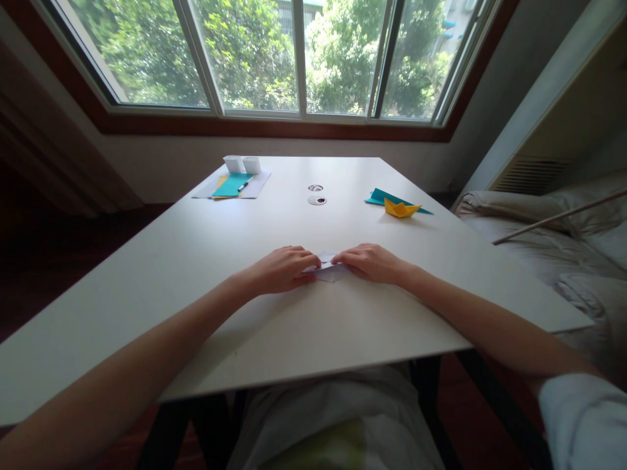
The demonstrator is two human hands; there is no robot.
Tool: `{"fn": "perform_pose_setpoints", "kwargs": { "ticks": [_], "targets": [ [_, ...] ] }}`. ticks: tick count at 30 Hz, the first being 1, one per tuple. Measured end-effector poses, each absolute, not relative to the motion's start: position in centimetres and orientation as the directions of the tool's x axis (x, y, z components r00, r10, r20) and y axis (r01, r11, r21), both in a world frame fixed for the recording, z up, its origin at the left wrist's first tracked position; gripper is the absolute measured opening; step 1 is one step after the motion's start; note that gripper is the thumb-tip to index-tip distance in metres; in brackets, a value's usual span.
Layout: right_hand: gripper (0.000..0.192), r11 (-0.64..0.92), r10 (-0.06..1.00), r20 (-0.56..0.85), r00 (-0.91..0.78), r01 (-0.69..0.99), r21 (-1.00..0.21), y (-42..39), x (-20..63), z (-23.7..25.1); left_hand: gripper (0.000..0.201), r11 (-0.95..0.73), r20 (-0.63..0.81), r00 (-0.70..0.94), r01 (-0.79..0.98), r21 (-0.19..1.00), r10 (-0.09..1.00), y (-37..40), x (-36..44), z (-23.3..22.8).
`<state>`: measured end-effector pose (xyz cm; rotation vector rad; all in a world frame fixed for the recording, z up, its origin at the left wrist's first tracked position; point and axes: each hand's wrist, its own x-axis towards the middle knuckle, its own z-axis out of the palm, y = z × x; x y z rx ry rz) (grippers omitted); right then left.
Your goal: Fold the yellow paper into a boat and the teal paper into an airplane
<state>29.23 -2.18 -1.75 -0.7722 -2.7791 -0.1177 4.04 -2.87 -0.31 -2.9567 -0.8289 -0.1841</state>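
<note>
A small folded sheet of white paper (332, 273) lies on the white table near its front edge, its lower part coming to a point. My left hand (287, 269) grips the left side of the paper, fingertips on top and thumb at the lower edge. From the other side my right hand (373, 262) holds the right side, with its fingers bent over the paper. Both hands cover the outer parts of the sheet, so only its middle shows.
A yellow paper boat (400, 209) and a teal paper plane (386, 196) stand at the right. At the back left are white paper cups (251, 165), teal paper (231, 185) and a pen (245, 183). Round discs (317, 200) sit mid-table (186, 248).
</note>
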Motion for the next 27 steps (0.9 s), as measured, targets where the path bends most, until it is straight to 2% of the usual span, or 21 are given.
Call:
{"fn": "perform_pose_setpoints", "kwargs": {
  "ticks": [6, 14, 21, 27],
  "targets": [
    [0.036, 0.888, 0.432, 0.218, -0.875, 0.455, 0.065, -2.2, 29.4, -1.2, 0.020, -0.872, 0.160, 0.873, 0.479, -0.098, 0.461, -3.2, 4.1, -0.1],
    [0.033, 0.889, 0.414, 0.243, -0.877, 0.447, 0.100, -2.2, 29.2, -1.6, 0.019, -0.852, 0.195, 0.877, 0.475, -0.221, 0.438, -3.2, 4.6, -0.8],
    [0.027, 0.816, 0.500, 0.286, -0.817, 0.555, 0.160, -2.5, 28.3, -2.0, 0.022, -0.832, 0.197, 0.860, 0.507, -0.226, 0.471, -3.5, 4.7, -0.3],
    [0.023, 0.789, 0.548, 0.326, -0.771, 0.606, 0.107, -2.6, 28.0, -1.9, 0.017, -0.795, 0.244, 0.811, 0.578, -0.186, 0.532, -3.1, 4.9, -0.9]
  ]
}}
